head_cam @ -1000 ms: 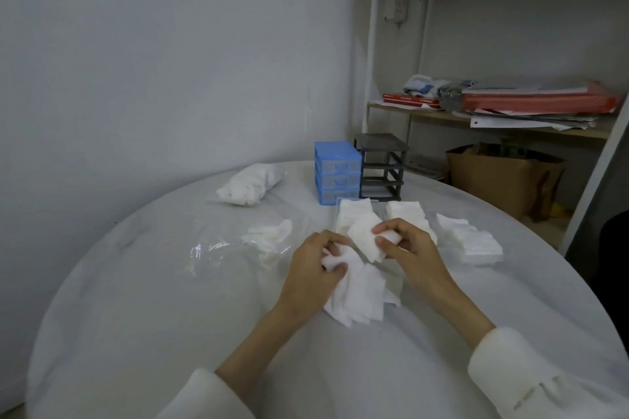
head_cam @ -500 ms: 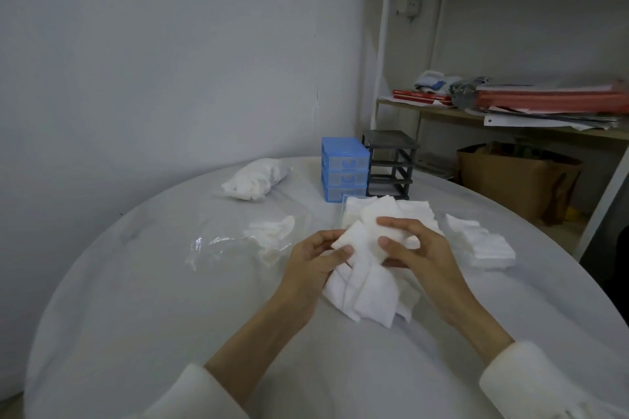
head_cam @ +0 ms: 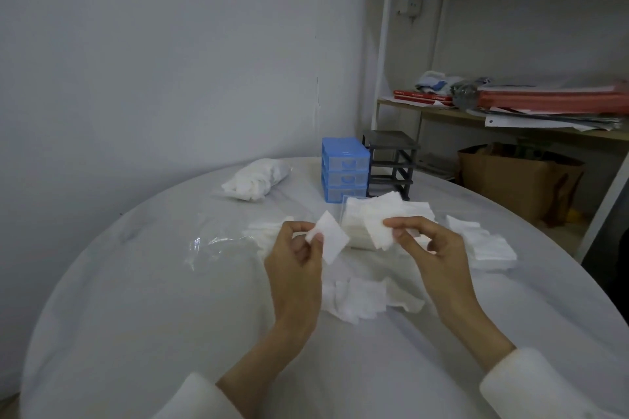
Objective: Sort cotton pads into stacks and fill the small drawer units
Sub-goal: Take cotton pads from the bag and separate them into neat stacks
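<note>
My left hand [head_cam: 295, 269] is raised over the table and pinches one square white cotton pad [head_cam: 331, 237]. My right hand [head_cam: 430, 250] pinches another cotton pad [head_cam: 378, 230] beside it. Below them a loose heap of pads [head_cam: 360, 299] lies on the white table [head_cam: 136, 299]. Behind my hands sits a neat stack of pads [head_cam: 384, 211], and a further pile of pads [head_cam: 483, 245] lies to the right. The blue drawer unit [head_cam: 344, 174] stands at the back with its drawers closed. A dark grey drawer frame [head_cam: 391, 160] next to it holds no drawers.
A clear bag of cotton pads [head_cam: 255, 178] lies at the back left. A crumpled clear plastic bag [head_cam: 218, 245] with a few pads lies left of my hands. Right of the table stand a shelf with papers [head_cam: 544, 105] and a brown paper bag [head_cam: 517, 180].
Both hands lifted off the loose heap and moved apart, each now holding a single pad. The view also shifted slightly.
</note>
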A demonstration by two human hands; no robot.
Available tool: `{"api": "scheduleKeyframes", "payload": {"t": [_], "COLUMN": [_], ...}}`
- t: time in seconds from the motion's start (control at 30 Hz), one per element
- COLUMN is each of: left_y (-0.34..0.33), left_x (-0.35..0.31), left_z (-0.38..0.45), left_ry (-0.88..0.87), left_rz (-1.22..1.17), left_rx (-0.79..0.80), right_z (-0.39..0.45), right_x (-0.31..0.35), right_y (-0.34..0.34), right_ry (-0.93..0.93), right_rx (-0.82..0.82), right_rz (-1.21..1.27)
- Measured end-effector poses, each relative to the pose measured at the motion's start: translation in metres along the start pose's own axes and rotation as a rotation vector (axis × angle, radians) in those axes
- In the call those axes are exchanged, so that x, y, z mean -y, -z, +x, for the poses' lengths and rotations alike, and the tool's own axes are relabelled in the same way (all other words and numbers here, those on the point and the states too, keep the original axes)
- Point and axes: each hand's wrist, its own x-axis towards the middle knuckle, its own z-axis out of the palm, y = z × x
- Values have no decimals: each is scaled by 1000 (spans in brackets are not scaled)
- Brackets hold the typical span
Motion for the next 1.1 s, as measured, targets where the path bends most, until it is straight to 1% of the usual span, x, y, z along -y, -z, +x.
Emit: {"api": "scheduleKeyframes", "payload": {"t": [0.07,0.17,0.3,0.4,0.47,0.6,0.83,0.97,1.1], "left_y": [-1,-3,-3,-2,-2,-2,-1,-1,0], "left_x": [-3,-4,-2,-6,-9,-11,-7,-5,-4], "left_z": [-4,-4,-3,-2,-2,-1,3,2,3], "left_ry": [-31,51,312,452,500,550,558,547,556], "left_rz": [25,-30,-264,-397,-436,-452,-468,-471,-476], "left_rx": [-16,51,194,237,251,232,222,208,188], "right_z": [1,0,-4,-7,-7,-5,-8,-10,-12], "right_x": [4,11,10,6,4,1,1,3,1], "right_y": [1,1,-7,-10,-10,-7,-8,-9,-10], "right_ry": [18,-17,-42,-23,-9,6,-35,-50,-44], "right_rx": [-16,68,250,271,254,230,265,282,285], "right_rz": [72,246,209,140,98,14,19,76,24]}}
